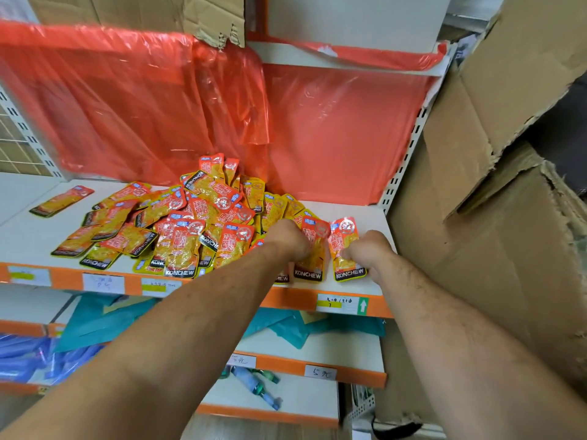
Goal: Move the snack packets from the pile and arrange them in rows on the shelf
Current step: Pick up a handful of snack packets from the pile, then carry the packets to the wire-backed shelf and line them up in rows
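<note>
Just right of the pile on the shelf, left hand pinches the left packet and right hand the right packet, fingers curled; risk: a careless drag slides either packet off the front edge, or drags loose pile packets along.

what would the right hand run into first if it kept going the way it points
The right hand grips the rightmost snack packet; going on, it would likely meet the neighbouring packet under the left hand, though depth is unclear.
</note>
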The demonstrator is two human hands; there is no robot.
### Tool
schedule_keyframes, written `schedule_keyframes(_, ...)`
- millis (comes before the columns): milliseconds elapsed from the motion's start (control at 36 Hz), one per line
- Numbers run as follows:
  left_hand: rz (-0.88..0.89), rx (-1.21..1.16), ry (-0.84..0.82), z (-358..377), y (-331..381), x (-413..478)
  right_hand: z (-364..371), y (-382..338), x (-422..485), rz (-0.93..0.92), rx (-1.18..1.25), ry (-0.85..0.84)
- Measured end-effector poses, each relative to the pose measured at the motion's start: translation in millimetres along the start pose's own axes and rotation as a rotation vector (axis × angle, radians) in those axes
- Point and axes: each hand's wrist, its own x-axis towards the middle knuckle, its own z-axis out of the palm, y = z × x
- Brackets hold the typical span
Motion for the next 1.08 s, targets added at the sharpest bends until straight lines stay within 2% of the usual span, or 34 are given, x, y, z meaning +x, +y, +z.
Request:
schedule_keyframes(167, -0.020, -0.209, 0.059, -43, -12, -1, -4, -24, -9, -0.097, 0.165, 0.010)
schedule_keyframes(333, -0.084, -0.386, 0.154, -86, -42, -14, 20, -53, -21, -0.166, 0.219, -0.085)
schedule_keyframes(444, -0.141, -0.426, 0.170, -114, -72, -29, 48, -72, -37, -0.211, 0.230, -0.182)
schedule_keyframes(639, -0.183, -0.499, 0.338, -158, -112, -54, 100, -112, -55, -0.296, 0.237, -0.296)
schedule_keyframes(1083, -0.276, -0.640, 0.501, -283, -257, -77, 261, -215, -118, -0.474, 0.101, -0.430)
